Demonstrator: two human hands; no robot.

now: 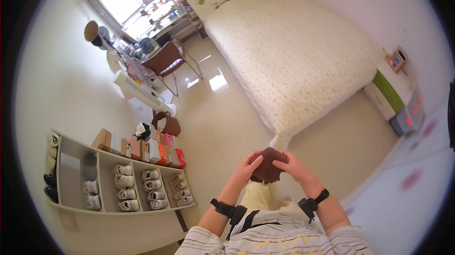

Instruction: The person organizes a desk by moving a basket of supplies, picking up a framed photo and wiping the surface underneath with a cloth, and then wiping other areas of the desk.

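Both of my hands hold a dark maroon piece of cloth (268,167) in front of my body, above the floor. It looks folded and has an uneven lower edge; its exact kind I cannot make out. My left hand (248,166) grips its left side, thumb on top. On the right side my right hand (293,166) grips it the same way, fingers partly hidden behind. Just beyond the cloth is the near corner of the bed (308,61), where its pale patterned cover bunches and hangs down.
At left stands a low shelf (106,179) with several pairs of shoes, and shoe boxes (142,150) beside it. A brown bag (167,123), a white tower fan (142,91) and a brown chair (165,60) are farther off. A white and green nightstand (389,91) adjoins the bed's right side.
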